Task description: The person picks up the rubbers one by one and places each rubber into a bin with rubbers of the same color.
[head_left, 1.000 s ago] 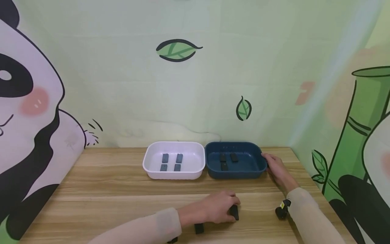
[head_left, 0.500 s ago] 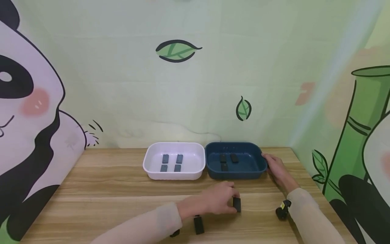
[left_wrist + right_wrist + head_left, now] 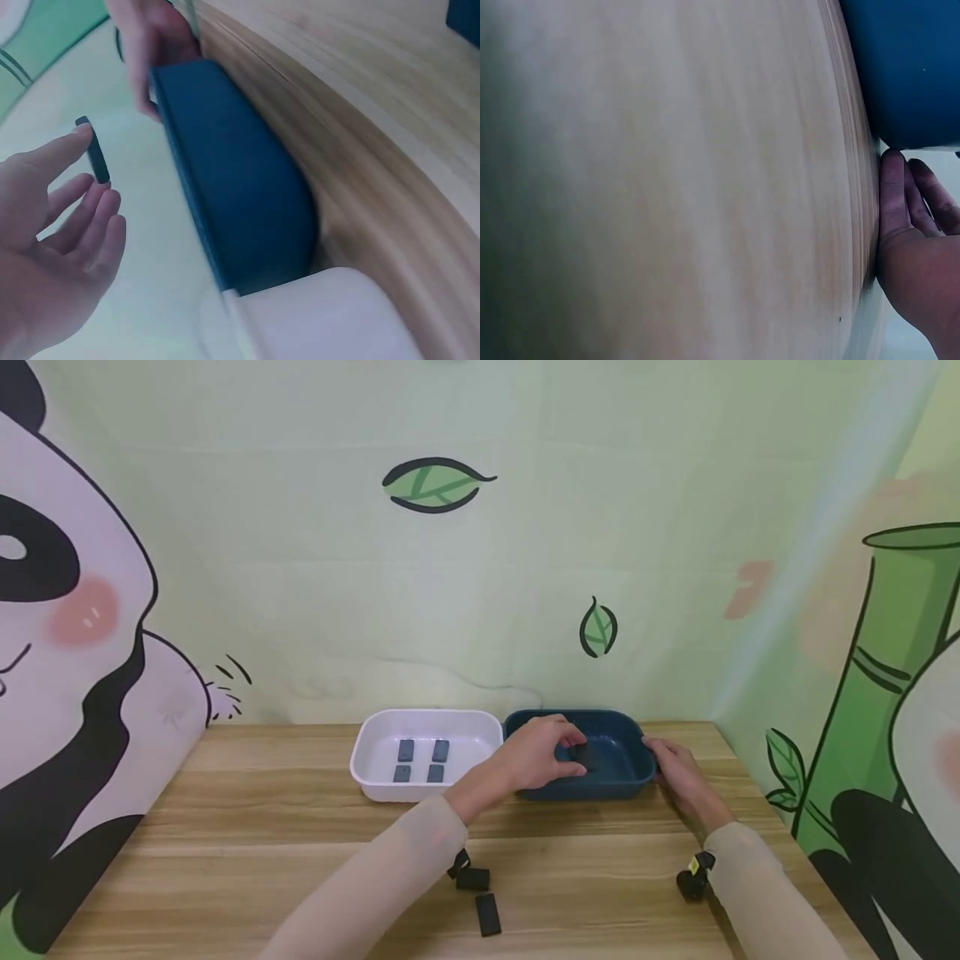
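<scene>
My left hand (image 3: 531, 758) is over the dark blue tray (image 3: 622, 789), pinching a thin dark rectangular tile (image 3: 94, 154) between thumb and fingers. In the left wrist view the tile is tilted and seen nearly edge-on. At the tray's right end, my right hand (image 3: 684, 777) holds the rim; the right wrist view shows its fingers against the tray's blue outer wall (image 3: 907, 75). The dark tiles inside this tray are mostly hidden behind the left hand.
A white tray (image 3: 375, 785) with several grey-blue tiles (image 3: 441, 751) abuts the blue one on the left. Two dark tiles lie on the wooden table (image 3: 225, 877): one upright tile (image 3: 488, 915) and one sideways tile (image 3: 472, 879). A printed cloth (image 3: 315, 593) hangs behind.
My left hand has lifted the dark tile from the table and carried it forward over the blue tray. The right hand has stayed at the tray's end.
</scene>
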{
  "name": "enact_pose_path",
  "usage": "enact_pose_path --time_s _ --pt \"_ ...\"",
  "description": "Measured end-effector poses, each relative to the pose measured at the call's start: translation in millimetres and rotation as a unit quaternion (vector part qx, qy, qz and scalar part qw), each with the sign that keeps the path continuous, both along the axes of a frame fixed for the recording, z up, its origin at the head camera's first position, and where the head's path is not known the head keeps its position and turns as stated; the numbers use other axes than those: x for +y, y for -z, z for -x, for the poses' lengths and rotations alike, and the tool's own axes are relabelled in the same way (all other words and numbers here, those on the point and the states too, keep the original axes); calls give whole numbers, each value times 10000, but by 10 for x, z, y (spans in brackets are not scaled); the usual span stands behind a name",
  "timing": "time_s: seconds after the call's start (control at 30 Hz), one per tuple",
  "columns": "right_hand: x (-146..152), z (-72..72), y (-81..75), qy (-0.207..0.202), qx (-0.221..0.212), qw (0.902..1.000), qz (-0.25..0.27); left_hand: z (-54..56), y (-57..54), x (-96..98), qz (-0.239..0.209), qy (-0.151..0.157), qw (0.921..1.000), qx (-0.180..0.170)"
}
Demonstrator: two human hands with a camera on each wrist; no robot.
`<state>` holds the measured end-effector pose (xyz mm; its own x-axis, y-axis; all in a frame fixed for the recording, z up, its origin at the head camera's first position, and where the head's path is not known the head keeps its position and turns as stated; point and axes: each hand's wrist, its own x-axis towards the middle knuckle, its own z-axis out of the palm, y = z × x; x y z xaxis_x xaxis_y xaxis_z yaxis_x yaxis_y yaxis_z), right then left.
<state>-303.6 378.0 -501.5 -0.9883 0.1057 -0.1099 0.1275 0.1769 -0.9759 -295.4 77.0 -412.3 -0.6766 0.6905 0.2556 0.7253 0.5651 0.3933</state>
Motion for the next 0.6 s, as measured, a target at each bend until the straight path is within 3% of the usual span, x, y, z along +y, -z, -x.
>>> enact_pose_path --time_s 0.3,0.43,0.6 --pt "-3 16 -29 8 94 10000 -15 293 270 167 188 -311 9990 -242" --pt "-3 21 -6 26 37 10000 56 363 389 227 346 -523 9964 -572" --pt "8 14 22 108 16 9999 57 389 504 264 496 -510 9948 -730"
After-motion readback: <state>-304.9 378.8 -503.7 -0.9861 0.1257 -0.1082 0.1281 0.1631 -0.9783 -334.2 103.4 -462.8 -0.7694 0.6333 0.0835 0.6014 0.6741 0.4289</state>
